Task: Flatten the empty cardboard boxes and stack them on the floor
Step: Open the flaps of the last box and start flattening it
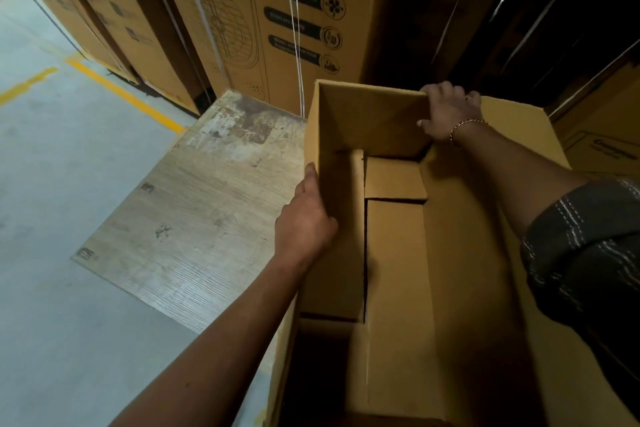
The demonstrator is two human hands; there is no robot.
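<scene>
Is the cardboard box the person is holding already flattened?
No, the open box stands with its walls up, the left hand gripping its left wall and the right hand gripping its far rim.

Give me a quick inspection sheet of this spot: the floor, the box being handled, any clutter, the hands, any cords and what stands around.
Surface: grey concrete floor with yellow painted lines; a worn pale wooden board lies flat on it.
Job's things: open plain brown cardboard box, upright, not yet flattened, bottom flaps folded shut inside; no flattened stack seen.
Clutter: nothing seen.
Grips: left hand closed over the box's left wall; right hand, beaded bracelet at the wrist, closed over the far wall's top edge.
Cables: thin white straps run down the tall printed cardboard cartons.
Surroundings: rows of such cartons behind; dark to the right.
</scene>
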